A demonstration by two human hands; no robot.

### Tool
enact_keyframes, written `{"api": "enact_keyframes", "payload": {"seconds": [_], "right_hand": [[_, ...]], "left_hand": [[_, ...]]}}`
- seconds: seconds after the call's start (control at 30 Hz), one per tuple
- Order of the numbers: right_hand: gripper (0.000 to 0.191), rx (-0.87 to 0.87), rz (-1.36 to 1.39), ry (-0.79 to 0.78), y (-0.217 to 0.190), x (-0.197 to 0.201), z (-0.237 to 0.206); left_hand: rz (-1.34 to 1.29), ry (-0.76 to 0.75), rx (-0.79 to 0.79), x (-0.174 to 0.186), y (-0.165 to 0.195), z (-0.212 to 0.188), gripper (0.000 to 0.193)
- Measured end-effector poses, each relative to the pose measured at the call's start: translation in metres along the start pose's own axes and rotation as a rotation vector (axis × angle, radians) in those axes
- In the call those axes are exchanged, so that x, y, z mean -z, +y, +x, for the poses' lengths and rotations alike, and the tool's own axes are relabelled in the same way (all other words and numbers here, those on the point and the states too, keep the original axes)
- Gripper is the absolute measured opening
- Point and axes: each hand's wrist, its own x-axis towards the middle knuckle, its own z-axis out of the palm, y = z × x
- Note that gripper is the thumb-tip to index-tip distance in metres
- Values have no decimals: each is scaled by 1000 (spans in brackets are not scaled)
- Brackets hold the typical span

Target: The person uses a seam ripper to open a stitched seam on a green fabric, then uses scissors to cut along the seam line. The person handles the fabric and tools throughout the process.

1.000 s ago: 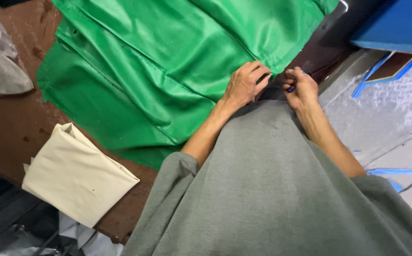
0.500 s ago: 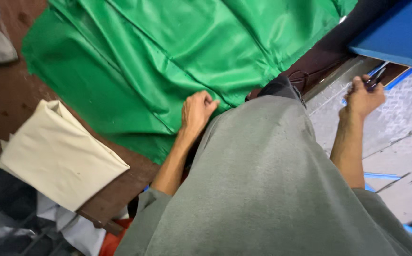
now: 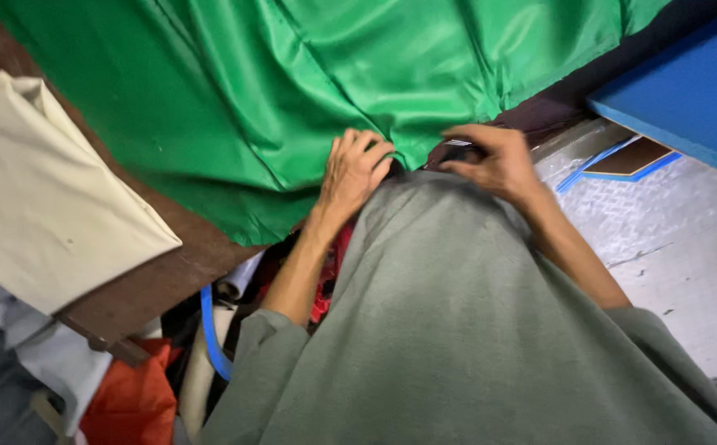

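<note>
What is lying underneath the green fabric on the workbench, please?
The green fabric lies on a brown tabletop, bare along its near edge beside the cream cloth. The left hand grips the fabric's edge. Whatever else lies beneath is covered.

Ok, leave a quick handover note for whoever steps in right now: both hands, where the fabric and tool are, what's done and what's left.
Left hand: gripping the near edge of the green fabric, bunched at the table edge.
Right hand: closed around a small dark tool, too hidden to identify, beside that same edge.
Green fabric is spread over the brown table; folded cream cloth lies at its left end.
Done: fabric laid out.
Left: whatever work on the held edge; none visible yet.
</note>
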Motion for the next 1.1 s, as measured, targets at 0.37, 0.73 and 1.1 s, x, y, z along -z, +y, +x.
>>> {"api": "enact_keyframes", "payload": {"seconds": [0.37, 0.73, 1.1], "right_hand": [[16, 270, 1, 45, -27, -28, 27], [12, 156, 289, 38, -26, -23, 38], [20, -87, 129, 32, -79, 10, 45]], "left_hand": [[-55, -8, -63, 42, 11, 16, 28], [-166, 207, -151, 48, 32, 27, 17], [-238, 274, -134, 58, 23, 39, 23]]}}
